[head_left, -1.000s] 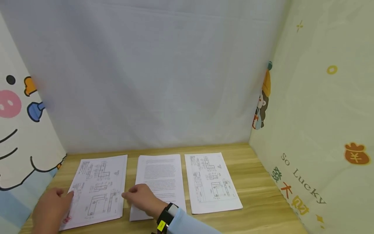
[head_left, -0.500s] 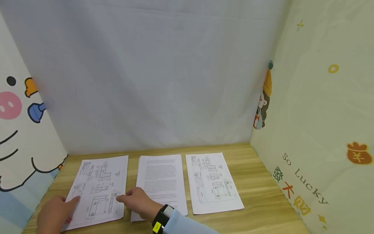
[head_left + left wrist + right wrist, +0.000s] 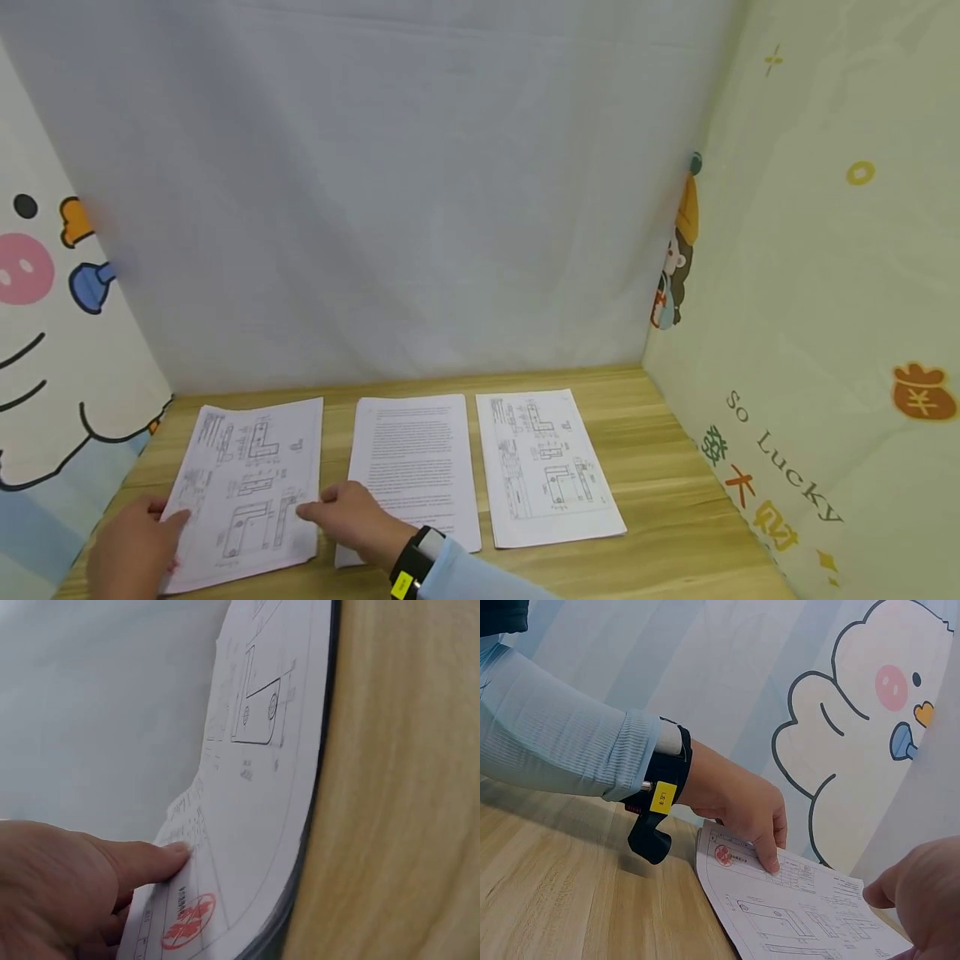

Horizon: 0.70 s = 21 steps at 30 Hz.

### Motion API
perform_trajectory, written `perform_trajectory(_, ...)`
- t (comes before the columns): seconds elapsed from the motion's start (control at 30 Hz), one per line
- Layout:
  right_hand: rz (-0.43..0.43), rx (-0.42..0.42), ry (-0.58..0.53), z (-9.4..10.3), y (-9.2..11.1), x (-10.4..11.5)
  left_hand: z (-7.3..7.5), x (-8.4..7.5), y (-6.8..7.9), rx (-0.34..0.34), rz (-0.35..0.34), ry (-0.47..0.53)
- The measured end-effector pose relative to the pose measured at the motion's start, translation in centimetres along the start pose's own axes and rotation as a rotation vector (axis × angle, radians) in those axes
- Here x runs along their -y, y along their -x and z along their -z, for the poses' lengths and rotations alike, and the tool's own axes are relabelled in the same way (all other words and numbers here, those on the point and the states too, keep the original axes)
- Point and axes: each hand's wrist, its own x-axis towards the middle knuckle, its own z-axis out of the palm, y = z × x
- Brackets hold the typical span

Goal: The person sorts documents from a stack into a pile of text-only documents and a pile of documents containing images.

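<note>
A stack of sheets printed with technical drawings [image 3: 247, 492] lies at the left of the table. My left hand [image 3: 135, 546] grips its left edge. In the left wrist view the thumb [image 3: 161, 859] presses on top beside a red stamp, the other fingers are under the paper, and that side bends upward. At the opposite edge, my right hand [image 3: 356, 517] pinches the stack, its fingertips overlapping the printed side. Under the right forearm sits a stack of text pages [image 3: 412, 450], partly hidden by that hand.
A third stack, also of drawing sheets [image 3: 551, 467], lies to the right on the wood-grain table [image 3: 660, 492]. A pale curtain [image 3: 405, 208] closes off the back; printed cloths hang at left [image 3: 45, 350] and right [image 3: 810, 292].
Both hands have come in over the left stack's edges, the right hand moving left onto it. The left side of the stack now bends up, and its top has shifted slightly left.
</note>
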Motion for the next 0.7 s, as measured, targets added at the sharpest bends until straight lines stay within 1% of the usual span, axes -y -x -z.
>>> perform_trajectory(0.17,0.001,-0.003,0.000,-0.08,-0.18,-0.20,-0.12,0.00,-0.07,-0.100,-0.020,-0.005)
perform_trajectory(0.23,0.004,-0.005,-0.003,-0.12,-0.21,-0.25,-0.02,-0.18,0.07,-0.135,-0.015,-0.005)
perform_trajectory(0.33,0.009,-0.002,-0.003,-0.14,-0.21,-0.33,0.16,-0.47,0.33,-0.162,0.003,0.002)
perform_trajectory(0.4,0.017,0.006,0.000,-0.08,-0.19,-0.34,0.26,-0.63,0.48,-0.160,0.018,0.008)
perform_trajectory(0.5,0.023,0.018,0.007,0.05,-0.13,-0.29,0.33,-0.72,0.45,-0.143,0.020,0.029)
perform_trajectory(0.7,0.017,0.024,0.015,0.14,-0.02,-0.19,-0.12,-0.40,-0.42,-0.111,0.034,0.116)
